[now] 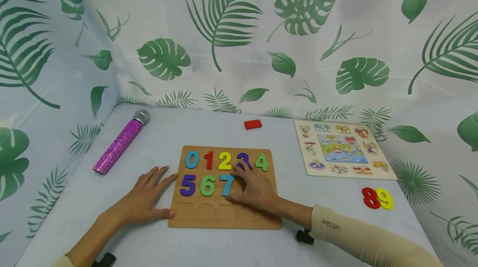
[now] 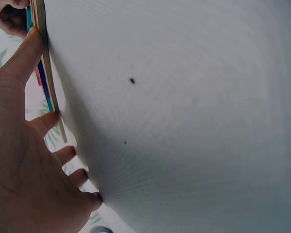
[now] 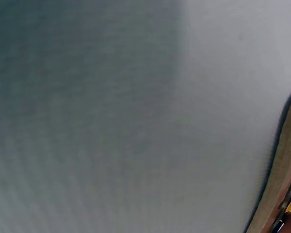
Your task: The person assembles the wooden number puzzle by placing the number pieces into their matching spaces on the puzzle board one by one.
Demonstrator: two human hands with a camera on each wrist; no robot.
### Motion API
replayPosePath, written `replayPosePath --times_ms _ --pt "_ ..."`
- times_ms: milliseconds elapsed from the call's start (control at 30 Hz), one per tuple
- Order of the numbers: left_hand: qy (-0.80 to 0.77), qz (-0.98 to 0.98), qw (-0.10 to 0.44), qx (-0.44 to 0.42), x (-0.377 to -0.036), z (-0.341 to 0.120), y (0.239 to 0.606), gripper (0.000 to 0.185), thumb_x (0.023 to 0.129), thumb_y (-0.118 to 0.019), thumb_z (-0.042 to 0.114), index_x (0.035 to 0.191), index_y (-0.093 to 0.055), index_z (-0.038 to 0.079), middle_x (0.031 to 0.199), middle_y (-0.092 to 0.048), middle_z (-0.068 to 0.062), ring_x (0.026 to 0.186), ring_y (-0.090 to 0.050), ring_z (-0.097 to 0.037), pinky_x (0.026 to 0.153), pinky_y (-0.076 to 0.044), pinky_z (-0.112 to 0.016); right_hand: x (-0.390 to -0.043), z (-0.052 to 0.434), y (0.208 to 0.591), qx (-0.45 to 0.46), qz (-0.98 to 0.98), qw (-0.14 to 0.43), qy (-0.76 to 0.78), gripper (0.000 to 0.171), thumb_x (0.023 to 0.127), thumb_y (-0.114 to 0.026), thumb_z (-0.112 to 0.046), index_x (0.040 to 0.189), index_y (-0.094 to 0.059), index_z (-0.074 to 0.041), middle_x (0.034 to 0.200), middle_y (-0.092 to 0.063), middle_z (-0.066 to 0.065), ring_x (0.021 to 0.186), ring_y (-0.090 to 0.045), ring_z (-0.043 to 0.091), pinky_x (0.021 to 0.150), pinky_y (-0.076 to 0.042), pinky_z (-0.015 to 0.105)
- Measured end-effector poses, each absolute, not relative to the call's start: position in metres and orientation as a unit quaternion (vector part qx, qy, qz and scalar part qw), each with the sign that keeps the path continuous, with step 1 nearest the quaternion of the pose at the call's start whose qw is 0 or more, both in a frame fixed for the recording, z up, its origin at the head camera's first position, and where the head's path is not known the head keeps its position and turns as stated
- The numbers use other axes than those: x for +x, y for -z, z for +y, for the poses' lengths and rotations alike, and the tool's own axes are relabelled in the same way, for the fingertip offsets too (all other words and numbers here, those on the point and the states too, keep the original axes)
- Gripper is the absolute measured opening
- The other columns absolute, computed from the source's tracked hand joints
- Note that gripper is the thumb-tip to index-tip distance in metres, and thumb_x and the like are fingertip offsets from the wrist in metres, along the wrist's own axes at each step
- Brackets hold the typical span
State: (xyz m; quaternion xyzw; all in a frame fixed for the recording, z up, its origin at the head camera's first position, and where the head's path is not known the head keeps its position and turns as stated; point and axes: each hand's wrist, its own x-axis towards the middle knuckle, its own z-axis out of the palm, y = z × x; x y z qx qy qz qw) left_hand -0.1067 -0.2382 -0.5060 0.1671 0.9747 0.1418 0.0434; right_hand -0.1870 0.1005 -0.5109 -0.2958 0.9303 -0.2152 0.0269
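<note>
Head view: I see my left hand point(image 1: 143, 200) flat and open, bracing the wooden number puzzle board point(image 1: 224, 213) mid-counter point(image 1: 336, 200). My right hand point(image 1: 252, 188) rests open on the board by the blue 7 point(image 1: 227, 184). Board looks stiff, light; I judge an edge grip best.
Left wrist: thumb point(image 2: 24, 53) presses the board edge point(image 2: 51, 92).
Right wrist: only the board corner point(image 3: 281, 179) and counter show.

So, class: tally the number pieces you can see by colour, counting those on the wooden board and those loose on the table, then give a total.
Blue: 2, the 0 and 7
Red: 2, the 1 and 8
Yellow: 2, the 2 and 9
Purple: 2, the 3 and 5
Green: 2, the 4 and 6
Total: 10
</note>
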Motion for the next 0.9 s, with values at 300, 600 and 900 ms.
replayPosePath --times_ms 300,600,900 --pt "-0.141 0.975 0.042 0.167 -0.107 -0.238 0.507 0.1 0.067 -0.053 0.08 0.146 -0.03 0.024 0.151 -0.019 -0.012 0.136 -0.01 -0.041 0.106 -0.011 -0.06 -0.188 0.101 0.511 -0.305 0.928 0.022 0.211 0.076 0.067 -0.069 -0.066 0.128 -0.057 -0.022 0.146 -0.035 0.008 0.134 -0.022 0.039 0.09 -0.039 0.063" --pt "-0.143 0.974 0.037 0.174 -0.107 -0.239 0.507 0.099 0.068 -0.053 0.079 0.147 -0.03 0.023 0.151 -0.019 -0.013 0.136 -0.011 -0.04 0.106 -0.012 -0.059 -0.189 0.103 0.509 -0.314 0.925 0.026 0.21 0.076 0.067 -0.069 -0.065 0.129 -0.057 -0.022 0.146 -0.035 0.008 0.133 -0.023 0.04 0.094 -0.035 0.062" --pt "-0.141 0.974 0.036 0.175 -0.106 -0.238 0.506 0.099 0.068 -0.053 0.079 0.146 -0.031 0.022 0.151 -0.019 -0.013 0.136 -0.011 -0.041 0.106 -0.012 -0.06 -0.199 0.126 0.496 -0.312 0.907 0.011 0.281 0.072 0.07 -0.075 -0.054 0.129 -0.055 -0.019 0.144 -0.038 0.009 0.131 -0.027 0.043 0.095 -0.034 0.062"
